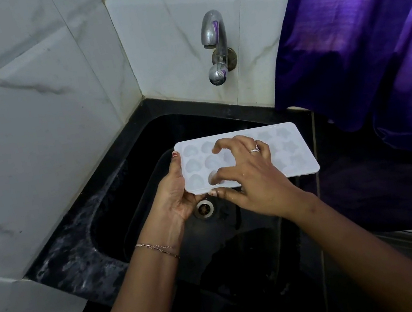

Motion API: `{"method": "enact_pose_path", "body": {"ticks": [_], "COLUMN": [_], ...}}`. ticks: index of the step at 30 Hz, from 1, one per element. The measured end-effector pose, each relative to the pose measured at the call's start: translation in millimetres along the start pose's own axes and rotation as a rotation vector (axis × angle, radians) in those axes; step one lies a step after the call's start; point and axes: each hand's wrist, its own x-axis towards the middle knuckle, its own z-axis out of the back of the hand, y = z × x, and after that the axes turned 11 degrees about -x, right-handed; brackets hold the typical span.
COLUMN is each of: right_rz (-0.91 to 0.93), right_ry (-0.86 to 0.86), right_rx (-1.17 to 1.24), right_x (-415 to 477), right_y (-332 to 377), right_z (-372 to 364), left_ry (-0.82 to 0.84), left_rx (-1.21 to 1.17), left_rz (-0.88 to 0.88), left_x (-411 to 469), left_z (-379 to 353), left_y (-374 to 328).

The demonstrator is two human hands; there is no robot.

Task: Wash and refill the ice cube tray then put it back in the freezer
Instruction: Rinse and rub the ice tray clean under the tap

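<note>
A white ice cube tray (296,152) with heart-shaped and star-shaped cells is held level over the black sink (113,199). My left hand (176,196) grips its left end, thumb on the rim and fingers underneath. My right hand (249,175) lies on top of the tray's middle, fingers curled into the cells, thumb at the near edge. It hides the middle cells. No water runs from the chrome tap (212,36) on the wall above.
White marble-look tiles (30,131) close the corner on the left and behind. A purple curtain (359,32) hangs at the right, down to the dark counter (371,195). The sink drain (204,208) shows just below the tray.
</note>
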Motion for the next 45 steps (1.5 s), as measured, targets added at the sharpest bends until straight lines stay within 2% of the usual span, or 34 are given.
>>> {"method": "enact_pose_path", "body": {"ticks": [11,18,25,32,40,45], "right_rz": [-0.024,-0.016,0.035,0.055,-0.010,0.043], "right_ry": [-0.088,-0.079,-0.012,-0.028,-0.044,0.005], "right_rx": [-0.075,-0.023,-0.091,-0.069,-0.099,-0.086], "right_x": [-4,-6,7,6,-1,0], "right_y": [1,3,21,21,24,23], "right_z": [-4,-3,-4,-11,-11,-10], "left_ry": [0.040,0.031,0.007,0.006,0.007,0.008], "left_rx": [0.004,-0.021,-0.041,-0.010,0.017,-0.004], "left_rz": [-0.001,0.011,0.027,0.020,0.027,0.036], "left_x": [0,-2,-1,-1,-3,-6], "left_z": [-2,0,-3,-1,-3,-2], "left_y": [-2,-1,2,4,6,6]}}
